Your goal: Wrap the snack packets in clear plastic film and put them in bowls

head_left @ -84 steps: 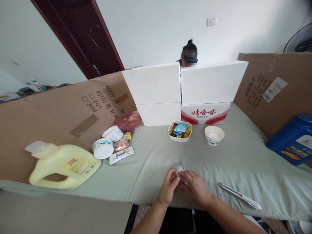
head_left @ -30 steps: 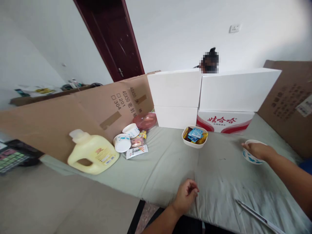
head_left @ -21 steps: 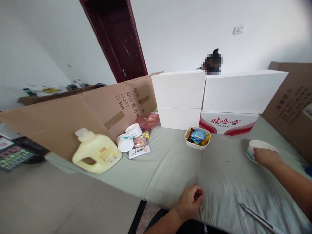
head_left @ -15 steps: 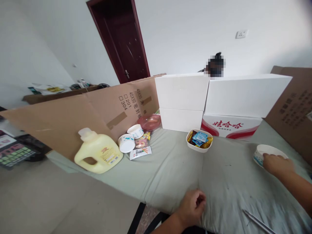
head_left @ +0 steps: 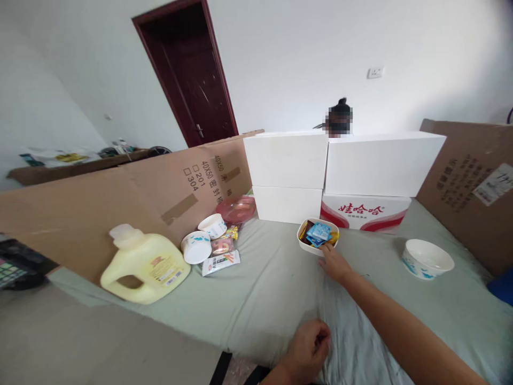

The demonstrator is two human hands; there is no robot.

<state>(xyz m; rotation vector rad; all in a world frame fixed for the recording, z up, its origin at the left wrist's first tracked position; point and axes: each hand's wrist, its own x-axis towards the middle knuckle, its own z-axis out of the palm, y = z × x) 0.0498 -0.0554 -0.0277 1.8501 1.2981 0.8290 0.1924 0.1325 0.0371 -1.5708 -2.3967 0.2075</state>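
Note:
A white oval bowl [head_left: 310, 248] stands on the green cloth in front of the white boxes. Blue packets [head_left: 320, 232] lie on top in it, among brown and gold wrapped snacks. My right hand [head_left: 334, 263] is at its near right edge, fingers over the rim and thumb low against the outer wall, closed on it. Close to my body, my left hand [head_left: 308, 347] rests on the cloth in a loose fist, with nothing visible in it. To the right stands a white paper bowl [head_left: 427, 259] with a blue pattern, upright, with no hand on it.
White boxes [head_left: 286, 160] are stacked at the back, with cardboard panels [head_left: 172, 187] at both sides. On the left stand a yellow jug [head_left: 148, 267], paper bowls [head_left: 196, 247], snack packs [head_left: 221, 262] and a red dish [head_left: 236, 209]. A person [head_left: 339, 117] is behind the boxes.
My right hand has let go of the paper bowl at the right and moved left to the rim of the snack-filled oval bowl. My left hand stays in its loose fist. The view has shifted.

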